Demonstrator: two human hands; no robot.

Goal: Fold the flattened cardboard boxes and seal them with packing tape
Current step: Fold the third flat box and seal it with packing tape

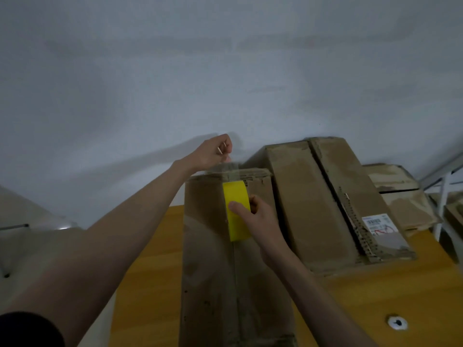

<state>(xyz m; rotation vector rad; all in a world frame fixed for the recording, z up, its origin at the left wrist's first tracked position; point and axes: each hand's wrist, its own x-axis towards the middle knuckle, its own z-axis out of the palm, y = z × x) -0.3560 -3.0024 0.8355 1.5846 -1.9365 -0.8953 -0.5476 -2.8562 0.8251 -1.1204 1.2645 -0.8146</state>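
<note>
Box point(213, 246) stands folded on the tabletop point(375, 296); your right hand point(253, 211) grips the tape roll point(236, 214), your left hand point(215, 151) pinches the tape end past its far edge. Sealing looks just begun.

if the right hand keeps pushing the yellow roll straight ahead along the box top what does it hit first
Probably the left hand, pinching the clear tape end just past the far edge of the box. The right hand and tape roll meet nothing sooner; depth is unclear.
</note>
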